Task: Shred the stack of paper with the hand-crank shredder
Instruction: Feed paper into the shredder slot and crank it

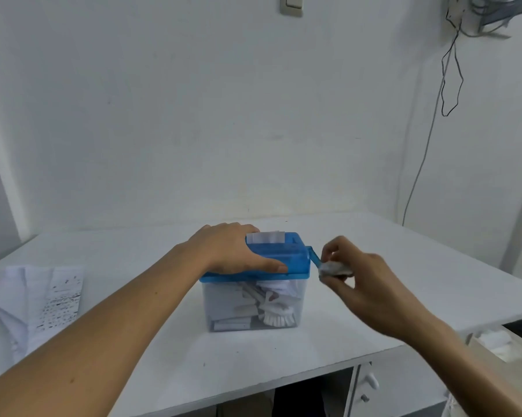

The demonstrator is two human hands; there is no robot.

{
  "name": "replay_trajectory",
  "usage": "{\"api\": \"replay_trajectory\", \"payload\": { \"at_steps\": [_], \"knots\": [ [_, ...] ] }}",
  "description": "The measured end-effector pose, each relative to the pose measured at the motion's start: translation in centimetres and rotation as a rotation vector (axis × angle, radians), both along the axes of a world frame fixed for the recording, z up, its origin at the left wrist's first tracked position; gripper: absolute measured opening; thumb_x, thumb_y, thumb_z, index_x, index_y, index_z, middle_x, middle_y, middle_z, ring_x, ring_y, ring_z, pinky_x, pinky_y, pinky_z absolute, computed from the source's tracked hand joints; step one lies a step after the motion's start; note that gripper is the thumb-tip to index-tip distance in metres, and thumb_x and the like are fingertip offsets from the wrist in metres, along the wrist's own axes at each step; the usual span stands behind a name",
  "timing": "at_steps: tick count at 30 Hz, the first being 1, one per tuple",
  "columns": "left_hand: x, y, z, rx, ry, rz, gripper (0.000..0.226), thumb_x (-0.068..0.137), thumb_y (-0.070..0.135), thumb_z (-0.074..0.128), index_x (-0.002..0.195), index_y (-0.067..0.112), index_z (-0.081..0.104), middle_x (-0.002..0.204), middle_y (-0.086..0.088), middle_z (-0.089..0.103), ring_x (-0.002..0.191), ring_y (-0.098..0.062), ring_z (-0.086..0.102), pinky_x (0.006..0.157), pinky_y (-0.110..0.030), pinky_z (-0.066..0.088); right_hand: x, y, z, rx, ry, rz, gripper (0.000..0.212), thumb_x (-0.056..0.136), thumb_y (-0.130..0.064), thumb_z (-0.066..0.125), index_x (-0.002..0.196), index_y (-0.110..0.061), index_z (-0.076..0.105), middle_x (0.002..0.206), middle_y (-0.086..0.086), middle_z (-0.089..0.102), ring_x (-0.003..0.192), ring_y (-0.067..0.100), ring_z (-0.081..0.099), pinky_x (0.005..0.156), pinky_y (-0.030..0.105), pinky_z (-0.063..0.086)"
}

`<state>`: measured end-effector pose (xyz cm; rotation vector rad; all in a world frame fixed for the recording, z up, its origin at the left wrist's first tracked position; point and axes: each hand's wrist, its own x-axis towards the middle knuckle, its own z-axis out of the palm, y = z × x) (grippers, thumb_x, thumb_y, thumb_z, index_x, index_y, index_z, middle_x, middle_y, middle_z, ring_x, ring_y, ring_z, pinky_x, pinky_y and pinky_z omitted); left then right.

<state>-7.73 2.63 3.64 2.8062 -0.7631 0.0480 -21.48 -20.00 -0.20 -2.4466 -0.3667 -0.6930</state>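
Head view: the right grip is pinched on the pale knob at the end of the blue crank, with fingertips and thumb closed round it and the crank arm slanting down toward the person. The left grip lies flat with straight fingers on the blue lid of the shredder, pressing it down rather than clasping it. A white sheet stands in the feed slot on top, with only a short strip showing above the lid. The clear bin below holds shreds (a fair heap, so several sheets seem done). As I judge it, the step in hand is cranking this sheet through. The next move calls for carrying the knob round in full circles while the left grip bears down, so the light box neither tips nor slides. The stack of paper lies at the left of the worktop, well apart from the shredder, so much of the task seems left. The shredder stands back from the worktop's near edge, and the bare surface to its right leaves room for the crank's sweep.
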Motion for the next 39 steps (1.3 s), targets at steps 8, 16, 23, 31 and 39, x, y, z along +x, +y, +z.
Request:
{"api": "replay_trajectory", "payload": {
  "at_steps": [8,16,23,31,39],
  "knots": [
    [-0.2,0.1,0.3,0.011,0.013,0.016,0.1,0.057,0.1,0.053,0.14,0.044,0.048,0.127,0.019,0.059,0.106,-0.013,0.056,0.089,-0.034,0.045,5.8,-0.2,3.3,0.012,-0.333,-0.073,0.013,0.093,-0.009,0.068,0.098,-0.02,0.064,0.101,-0.011,0.064,0.09,-0.002,0.062,0.08,0.011,0.05],
    [-0.6,0.1,0.3,0.026,-0.024,0.011,0.1,0.062,0.098,0.053,0.143,0.04,0.047,0.133,0.017,0.057,0.108,-0.013,0.053,0.094,-0.034,0.044,10.5,-0.2,-3.3,0.042,-0.137,-0.151,0.055,0.088,0.013,0.046,0.129,-0.021,0.063,0.131,-0.005,0.065,0.118,0.011,0.06,0.104,0.029,0.048],
    [-0.7,0.0,0.4,0.019,-0.019,0.022,0.099,0.062,0.099,0.051,0.141,0.039,0.048,0.129,0.016,0.058,0.107,-0.013,0.053,0.095,-0.036,0.044,9.1,0.2,-7.3,0.036,0.017,-0.108,0.034,0.098,-0.016,0.063,0.13,-0.025,0.058,0.127,-0.01,0.064,0.11,0.001,0.057,0.097,0.023,0.05],
    [-0.7,-0.1,0.2,0.027,-0.017,0.039,0.104,0.058,0.101,0.05,0.142,0.04,0.047,0.134,0.016,0.057,0.115,-0.015,0.054,0.096,-0.036,0.044,3.4,0.4,-6.5,-0.039,-0.001,-0.119,0.05,0.094,-0.011,0.061,0.128,-0.031,0.032,0.088,-0.013,0.07,0.077,0.014,0.065,0.071,0.035,0.057],
    [-0.7,-0.2,0.4,0.034,-0.002,0.041,0.1,0.06,0.1,0.052,0.14,0.04,0.048,0.127,0.017,0.058,0.108,-0.015,0.055,0.093,-0.036,0.044,1.0,-1.2,-1.2,-0.227,-0.095,-0.005,0.024,0.086,-0.017,0.077,0.096,-0.032,0.063,0.109,-0.023,0.058,0.096,0.005,0.062,0.08,0.023,0.054]
  ]
}}
